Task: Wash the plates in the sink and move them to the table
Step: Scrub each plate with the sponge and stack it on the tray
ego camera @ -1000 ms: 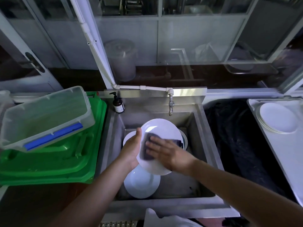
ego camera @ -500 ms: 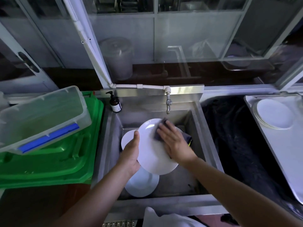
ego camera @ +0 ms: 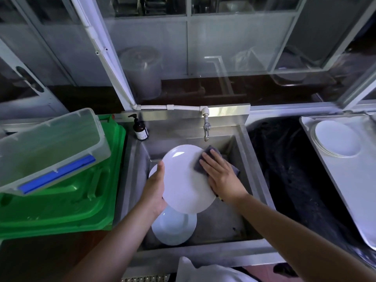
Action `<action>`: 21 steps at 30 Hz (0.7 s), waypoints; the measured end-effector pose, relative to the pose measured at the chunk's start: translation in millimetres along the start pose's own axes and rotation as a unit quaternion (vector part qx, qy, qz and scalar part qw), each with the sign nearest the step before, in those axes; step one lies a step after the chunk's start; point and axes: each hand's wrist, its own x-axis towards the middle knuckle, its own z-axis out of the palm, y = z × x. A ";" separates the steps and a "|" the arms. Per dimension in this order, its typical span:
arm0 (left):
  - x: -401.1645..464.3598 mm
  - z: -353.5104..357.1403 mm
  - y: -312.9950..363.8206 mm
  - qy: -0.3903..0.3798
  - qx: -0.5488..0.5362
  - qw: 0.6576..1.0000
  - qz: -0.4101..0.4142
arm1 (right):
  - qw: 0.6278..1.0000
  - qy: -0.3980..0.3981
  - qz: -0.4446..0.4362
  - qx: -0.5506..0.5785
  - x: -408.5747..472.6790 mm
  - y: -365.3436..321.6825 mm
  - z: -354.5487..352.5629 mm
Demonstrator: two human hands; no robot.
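Over the steel sink (ego camera: 252,165) my left hand (ego camera: 155,186) grips the left rim of a white plate (ego camera: 183,176), held tilted above the basin. My right hand (ego camera: 220,176) lies flat with straight fingers on a dark grey cloth (ego camera: 203,159), pressing it against the plate's right edge. Another white plate (ego camera: 174,228) lies on the sink floor below, and a sliver of a further plate (ego camera: 152,174) shows behind my left thumb. A stack of white plates (ego camera: 336,138) sits on the white table (ego camera: 356,190) at the right.
A tap (ego camera: 206,127) hangs over the sink's back wall, with a dark soap pump bottle (ego camera: 140,128) at the back left corner. Left of the sink a clear plastic box (ego camera: 46,147) rests on green lids (ego camera: 61,202). A black lined bin (ego camera: 289,169) sits between sink and table.
My right hand with the cloth has slid from the plate's middle up and to its right edge. The left hand has kept its grip on the plate.
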 end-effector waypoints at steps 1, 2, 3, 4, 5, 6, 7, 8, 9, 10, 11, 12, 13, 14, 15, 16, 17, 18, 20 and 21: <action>-1.8 1.5 1.6 0.002 -0.006 1.000 0.005 | 1.000 -0.002 0.021 -0.001 -1.7 0.1 1.4; -3.1 2.5 4.0 0.006 -0.012 1.000 0.013 | 1.000 -0.002 0.019 -0.002 -7.0 -1.5 4.6; -3.0 3.7 5.0 0.011 -0.016 1.000 0.016 | 1.000 -0.009 0.008 0.004 -14.6 -6.2 7.3; -2.3 4.2 4.2 0.020 -0.020 0.999 0.017 | 1.000 -0.015 -0.006 0.018 -22.8 -14.3 8.4; -1.7 4.5 3.3 0.031 -0.024 0.999 0.018 | 0.999 -0.022 -0.023 0.035 -31.1 -24.1 9.5; 0.9 4.4 1.0 0.042 -0.025 0.999 0.021 | 0.997 -0.025 -0.044 0.050 -38.7 -35.5 11.8; 2.1 4.9 -1.3 0.047 -0.025 0.998 0.014 | 0.995 -0.030 -0.069 0.064 -44.8 -48.7 14.3; 1.0 7.3 -3.3 0.047 -0.020 0.999 -0.003 | 0.992 -0.036 -0.092 0.079 -48.2 -60.6 16.2; -1.2 9.4 -4.8 0.044 -0.013 0.999 -0.017 | 0.988 -0.041 -0.111 0.094 -46.2 -69.3 17.5; -4.8 12.9 -5.1 0.045 0.001 0.999 -0.029 | 0.985 -0.041 -0.129 0.104 -39.7 -72.1 19.4; -8.4 16.3 -4.9 0.042 0.012 0.998 -0.040 | 0.984 -0.035 -0.141 0.105 -29.9 -70.8 20.5; -9.2 18.8 -5.5 0.034 0.021 0.998 -0.044 | 0.984 -0.028 -0.143 0.105 -17.5 -67.3 21.3; -8.8 20.1 -7.1 0.022 0.032 0.999 -0.038 | 0.986 -0.017 -0.132 0.102 -4.6 -63.2 22.0; -9.3 21.7 -8.1 0.019 0.046 0.998 -0.028 | 0.989 -0.001 -0.106 0.102 7.8 -58.8 22.2; -11.9 23.8 -8.4 0.022 0.056 0.998 -0.022 | 0.992 0.020 -0.063 0.107 18.5 -53.8 21.5; -14.4 25.2 -9.4 0.029 0.062 0.997 -0.020 | 0.992 0.047 -0.009 0.114 27.6 -49.1 19.8; -16.1 26.7 -11.8 0.035 0.061 0.997 -0.022 | 0.988 0.071 0.057 0.124 34.5 -46.6 18.1; -18.6 29.6 -13.8 0.037 0.053 0.998 -0.024 | 0.979 0.087 0.128 0.134 38.6 -46.1 17.7; -20.1 34.3 -16.9 0.043 0.042 0.998 -0.023 | 0.959 0.101 0.218 0.149 42.0 -52.6 21.0; -20.8 36.3 -17.5 0.049 0.041 0.998 -0.014 | 0.960 0.105 0.214 0.145 40.7 -59.6 22.8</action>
